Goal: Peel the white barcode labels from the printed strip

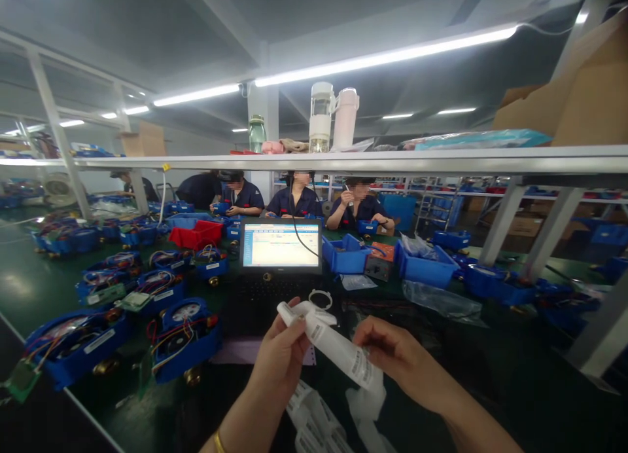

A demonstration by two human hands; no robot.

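Pinching a label strip (338,351) with my left hand (282,361) and right hand (397,358) over the dark green table (29,283); its print is too blurry to read

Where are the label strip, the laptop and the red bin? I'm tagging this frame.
label strip (338,351), head view, middle of the strip between both hands
laptop (280,245), head view, centre of the lit screen
red bin (197,235), head view, front wall
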